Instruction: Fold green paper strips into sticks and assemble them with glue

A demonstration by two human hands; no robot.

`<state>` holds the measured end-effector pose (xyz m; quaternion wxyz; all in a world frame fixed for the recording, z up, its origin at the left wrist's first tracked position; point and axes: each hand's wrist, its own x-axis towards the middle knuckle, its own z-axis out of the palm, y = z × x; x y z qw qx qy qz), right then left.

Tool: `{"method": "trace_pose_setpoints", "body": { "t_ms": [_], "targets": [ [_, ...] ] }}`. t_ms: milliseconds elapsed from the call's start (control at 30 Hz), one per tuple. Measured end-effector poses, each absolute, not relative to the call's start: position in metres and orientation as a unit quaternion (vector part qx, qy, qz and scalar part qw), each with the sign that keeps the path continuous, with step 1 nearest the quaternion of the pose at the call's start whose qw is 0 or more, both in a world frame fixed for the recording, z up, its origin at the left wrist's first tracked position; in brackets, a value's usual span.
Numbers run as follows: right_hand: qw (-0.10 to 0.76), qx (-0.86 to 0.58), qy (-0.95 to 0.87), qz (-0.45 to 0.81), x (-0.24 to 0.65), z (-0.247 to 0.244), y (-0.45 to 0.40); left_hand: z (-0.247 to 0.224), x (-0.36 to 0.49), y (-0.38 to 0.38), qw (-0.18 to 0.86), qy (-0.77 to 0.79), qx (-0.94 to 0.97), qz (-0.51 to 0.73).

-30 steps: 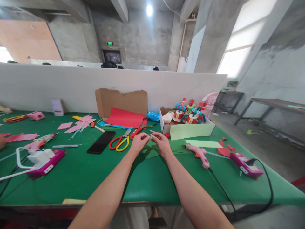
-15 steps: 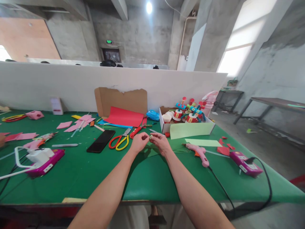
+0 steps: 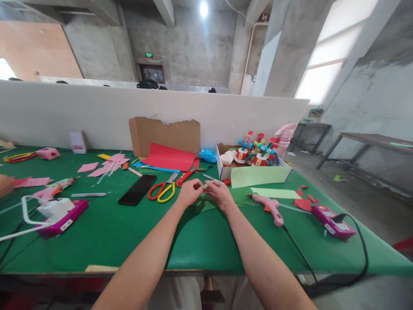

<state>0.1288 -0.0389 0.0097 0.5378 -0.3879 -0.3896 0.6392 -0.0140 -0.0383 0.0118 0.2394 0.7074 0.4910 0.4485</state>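
My left hand [image 3: 190, 192] and my right hand [image 3: 220, 192] meet over the middle of the green table. Both are closed, with the fingertips pinched together around a small light green paper piece [image 3: 205, 186]. Its exact shape is partly hidden by the fingers. Beneath the hands lies a darker green paper sheet [image 3: 206, 205], close in colour to the table. Scissors [image 3: 164, 189] with red and yellow handles rest left of my left hand. To the right of my right hand lies a pink glue gun [image 3: 270, 207].
A white box [image 3: 222, 171] holds cups and colourful paper figures behind my right hand. At left are a black phone [image 3: 137, 190] and a purple power strip [image 3: 64, 218]; another purple power strip [image 3: 334, 221] is at right. Another person's hand [image 3: 5, 185] shows at the left edge.
My hands stay almost in place, and slightly more of the light green piece shows between the fingertips. The other person's hand at the left edge has come further into view.
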Motion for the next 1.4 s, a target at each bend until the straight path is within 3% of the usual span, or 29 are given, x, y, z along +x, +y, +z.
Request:
{"method": "trace_pose_setpoints", "body": {
  "t_ms": [200, 433, 1400],
  "targets": [
    [0.549, -0.396, -0.409, 0.612, 0.128, 0.003, -0.037, 0.009, -0.014, -0.036, 0.256, 0.483, 0.699, 0.461],
    [0.572, -0.392, -0.377, 0.614, 0.125, 0.002, -0.037, 0.010, -0.013, -0.036, 0.391, 0.466, 0.647, 0.460],
    [0.532, -0.388, -0.402, 0.636, 0.125, 0.001, -0.039, 0.010, -0.014, -0.036, 0.438, 0.475, 0.601, 0.470]
  ]
}}
